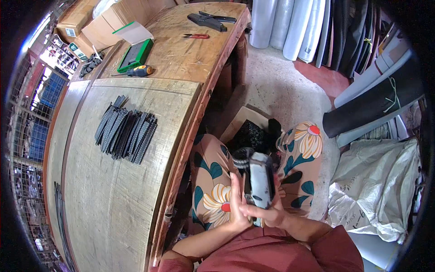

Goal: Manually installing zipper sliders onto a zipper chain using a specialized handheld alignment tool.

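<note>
Over my lap, both hands are closed round a hand tool [260, 174] with a worn, pale grey top and dark sides; its exact kind is unclear. My right hand [272, 213] wraps its lower right side, the thumb lying across the near end. My left hand [238, 206] presses against the left side, one digit pointing up along it. A dark ridged strip [242, 156] shows at the tool's far left end; how it is held is hidden. Below and beyond, a cardboard box [234, 124] between my knees contains a dark heap of small pieces [249, 136].
On the wooden table [131, 199] at left lie a pile of dark strips [127, 129], a screwdriver [140, 70], a green case [136, 55], red-handled snips [195, 36] and a black plier-like tool [207, 20]. Material rolls [371, 106] and a white sack [374, 186] stand right.
</note>
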Available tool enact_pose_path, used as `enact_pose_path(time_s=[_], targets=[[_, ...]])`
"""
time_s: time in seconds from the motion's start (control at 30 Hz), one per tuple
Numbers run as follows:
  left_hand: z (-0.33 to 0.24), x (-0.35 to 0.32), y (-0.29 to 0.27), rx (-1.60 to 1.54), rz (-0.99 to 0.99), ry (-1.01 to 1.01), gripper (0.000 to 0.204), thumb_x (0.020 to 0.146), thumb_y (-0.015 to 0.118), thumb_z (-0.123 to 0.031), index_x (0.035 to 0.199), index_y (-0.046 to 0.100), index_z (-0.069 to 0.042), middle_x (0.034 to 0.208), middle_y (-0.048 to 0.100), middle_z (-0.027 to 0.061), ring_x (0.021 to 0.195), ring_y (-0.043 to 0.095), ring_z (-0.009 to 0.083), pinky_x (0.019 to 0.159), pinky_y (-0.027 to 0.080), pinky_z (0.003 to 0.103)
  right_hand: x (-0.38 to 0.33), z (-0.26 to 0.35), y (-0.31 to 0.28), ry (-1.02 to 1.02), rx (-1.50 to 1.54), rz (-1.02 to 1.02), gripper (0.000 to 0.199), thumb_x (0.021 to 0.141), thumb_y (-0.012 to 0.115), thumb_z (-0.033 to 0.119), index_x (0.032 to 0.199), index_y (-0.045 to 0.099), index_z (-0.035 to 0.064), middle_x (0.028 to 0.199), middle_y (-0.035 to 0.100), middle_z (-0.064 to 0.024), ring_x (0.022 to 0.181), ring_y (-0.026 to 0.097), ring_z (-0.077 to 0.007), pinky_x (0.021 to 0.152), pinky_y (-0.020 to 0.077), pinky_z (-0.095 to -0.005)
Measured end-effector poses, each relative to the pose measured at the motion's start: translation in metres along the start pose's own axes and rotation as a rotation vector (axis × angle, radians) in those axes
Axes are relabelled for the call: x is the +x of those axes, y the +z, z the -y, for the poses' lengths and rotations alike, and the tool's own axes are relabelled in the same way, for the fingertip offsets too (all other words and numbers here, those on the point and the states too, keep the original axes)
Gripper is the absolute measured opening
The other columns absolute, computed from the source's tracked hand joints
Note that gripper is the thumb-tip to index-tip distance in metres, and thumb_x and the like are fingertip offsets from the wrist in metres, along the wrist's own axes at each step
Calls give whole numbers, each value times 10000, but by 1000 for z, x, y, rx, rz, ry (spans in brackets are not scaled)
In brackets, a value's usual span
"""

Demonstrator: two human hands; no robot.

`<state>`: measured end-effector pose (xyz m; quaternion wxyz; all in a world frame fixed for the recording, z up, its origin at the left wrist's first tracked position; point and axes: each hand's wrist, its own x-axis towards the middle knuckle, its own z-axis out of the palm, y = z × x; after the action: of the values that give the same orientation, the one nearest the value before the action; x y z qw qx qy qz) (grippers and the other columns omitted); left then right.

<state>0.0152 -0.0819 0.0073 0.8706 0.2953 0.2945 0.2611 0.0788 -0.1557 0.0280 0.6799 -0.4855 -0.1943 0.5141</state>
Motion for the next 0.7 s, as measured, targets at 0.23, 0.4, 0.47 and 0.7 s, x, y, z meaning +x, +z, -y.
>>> enact_pose_path(time_s=[0.23,0.4,0.47,0.7], targets=[[-51,51,4,-38,277,186,589,975,387,-408,1389,263,-6,1259,478,163,1122,509,217,950,434,352,20,13,-23,-9,-106,-43,176,770,697,93,914,619,28,808,628,-11,737,574,-85,682,457,-255],[-62,64,7,138,317,69,425,967,467,-199,1325,385,15,1281,496,215,1100,564,243,920,469,320,16,11,-23,27,-246,-93,168,765,699,114,883,610,33,807,626,-17,740,572,-89,693,457,-259],[-61,67,10,132,312,37,393,970,459,-175,1306,411,21,1256,517,217,1097,572,248,922,472,319,14,8,-26,-14,-302,-115,172,770,694,117,887,602,32,824,623,-13,754,570,-89,698,458,-264],[-57,76,15,73,367,-5,435,957,478,-195,1305,398,54,1254,512,234,1154,538,278,975,451,350,2,2,-52,-47,-363,-147,183,773,676,85,921,590,23,805,624,-24,733,584,-101,664,473,-274]])
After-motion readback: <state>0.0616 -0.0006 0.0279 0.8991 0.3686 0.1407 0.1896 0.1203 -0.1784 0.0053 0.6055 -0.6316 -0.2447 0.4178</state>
